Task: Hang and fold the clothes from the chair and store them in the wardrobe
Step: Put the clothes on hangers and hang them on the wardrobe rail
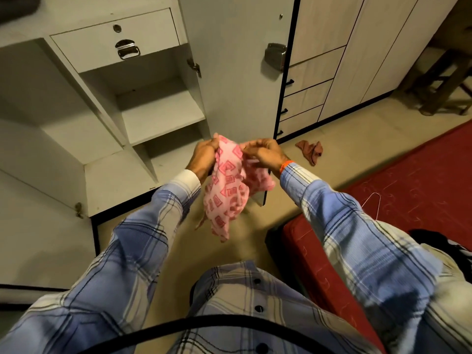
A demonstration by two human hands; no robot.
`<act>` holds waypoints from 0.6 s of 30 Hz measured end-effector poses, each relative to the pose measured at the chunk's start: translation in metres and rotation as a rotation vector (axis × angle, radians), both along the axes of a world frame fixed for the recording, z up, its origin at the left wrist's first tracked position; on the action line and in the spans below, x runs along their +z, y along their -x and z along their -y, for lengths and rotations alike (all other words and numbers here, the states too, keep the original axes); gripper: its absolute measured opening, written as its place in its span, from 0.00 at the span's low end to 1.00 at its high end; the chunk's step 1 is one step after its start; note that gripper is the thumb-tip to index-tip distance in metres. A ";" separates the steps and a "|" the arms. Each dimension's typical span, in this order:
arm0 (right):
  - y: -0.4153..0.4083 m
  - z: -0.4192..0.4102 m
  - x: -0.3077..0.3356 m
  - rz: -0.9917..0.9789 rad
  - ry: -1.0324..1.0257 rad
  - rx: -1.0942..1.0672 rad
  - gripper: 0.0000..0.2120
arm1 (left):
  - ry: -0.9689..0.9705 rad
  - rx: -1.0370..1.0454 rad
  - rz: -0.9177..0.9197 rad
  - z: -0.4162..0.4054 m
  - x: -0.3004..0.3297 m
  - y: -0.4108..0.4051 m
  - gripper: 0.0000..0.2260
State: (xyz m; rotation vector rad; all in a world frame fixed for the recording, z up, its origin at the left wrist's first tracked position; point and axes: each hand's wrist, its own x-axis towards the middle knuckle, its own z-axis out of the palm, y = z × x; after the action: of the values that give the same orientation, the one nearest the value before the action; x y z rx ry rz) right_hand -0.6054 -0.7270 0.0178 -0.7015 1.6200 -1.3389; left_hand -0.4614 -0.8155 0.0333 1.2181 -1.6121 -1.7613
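Gripping a pink cloth (229,190) with both the left hand (204,155) and right hand (265,154), fingers curled, near the open wardrobe (143,108).

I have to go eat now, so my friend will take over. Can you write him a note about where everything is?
Left hand and right hand both grip the top of the pink patterned garment, held up in the air, bunched, not yet folded.
The wardrobe stands open ahead; the shelves in view look bare.
A wire hanger lies on the red bed.
A reddish cloth lies on the floor.
Left: fold or hang the garment, store it.
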 end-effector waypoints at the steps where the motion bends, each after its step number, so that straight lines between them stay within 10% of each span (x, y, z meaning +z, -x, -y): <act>1: 0.002 -0.004 -0.005 -0.036 -0.049 0.053 0.07 | -0.008 0.016 -0.021 0.001 0.005 0.001 0.17; 8: -0.005 -0.009 -0.029 -0.290 -0.180 0.233 0.26 | -0.165 0.123 -0.209 0.009 0.028 0.006 0.15; 11: -0.011 -0.006 -0.027 -0.518 -0.210 0.242 0.20 | -0.143 0.077 -0.234 0.013 0.035 0.004 0.14; 14: -0.013 0.000 -0.019 -0.531 -0.167 0.157 0.16 | 0.141 0.073 0.153 0.025 0.031 0.003 0.13; 18: -0.013 0.013 -0.015 -0.413 -0.103 -0.018 0.17 | 0.307 -0.068 0.769 0.020 0.017 -0.009 0.35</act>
State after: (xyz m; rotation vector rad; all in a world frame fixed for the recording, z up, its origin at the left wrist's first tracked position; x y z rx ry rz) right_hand -0.5927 -0.7399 0.0026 -0.9480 2.0084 -1.1639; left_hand -0.4527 -0.8353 0.0506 1.8145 -2.2467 -1.0457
